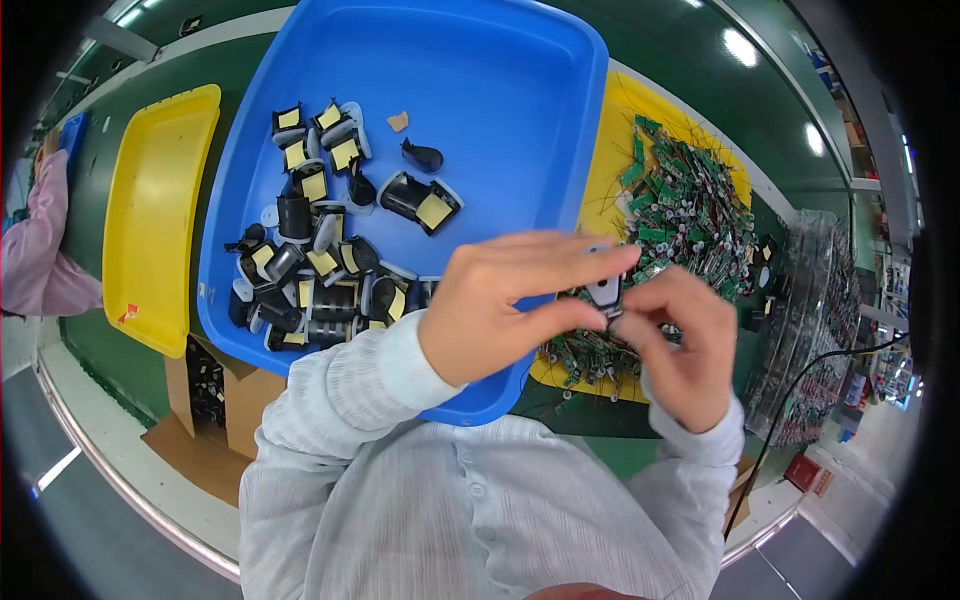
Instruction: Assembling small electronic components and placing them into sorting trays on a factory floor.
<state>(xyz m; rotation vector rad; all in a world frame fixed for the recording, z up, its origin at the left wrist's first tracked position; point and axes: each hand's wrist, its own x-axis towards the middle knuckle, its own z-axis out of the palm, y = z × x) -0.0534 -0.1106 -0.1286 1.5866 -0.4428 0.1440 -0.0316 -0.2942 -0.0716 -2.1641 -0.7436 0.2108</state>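
A worker in a pale, ribbed shirt (470, 520) holds a small grey-and-black part (604, 291) out in front, clock directions taken with 12 o'clock pointing away from the body. The left hand (500, 285) has its thumb and index finger drawn together on the part, with no visible gap on either side. The right hand (690, 340) is blurred, its fingers curled at the part's lower end; whether they pinch it or merely touch it cannot be told. The part lies at 3 o'clock from the left palm, at the fingertips, and at 10 o'clock from the right hand; its long axis runs roughly from 12 to 6, across the line between the two. The left hand has the fuller contact, the right meeting only the lower tip.

Beneath and beyond, at 1 o'clock, a yellow tray (640, 95) brims with wired green circuit boards (690, 200). At 10 o'clock a blue tray (500, 110) carries black spool-like parts (298, 218) bearing cream-coloured pads. Stacked clear plastic (815, 330) stands at 3 o'clock, a cardboard box (250, 405) at 8. Farther off, around 9, are a second yellow tray (155, 220) and, past it, another person's pink sleeve (50, 260).
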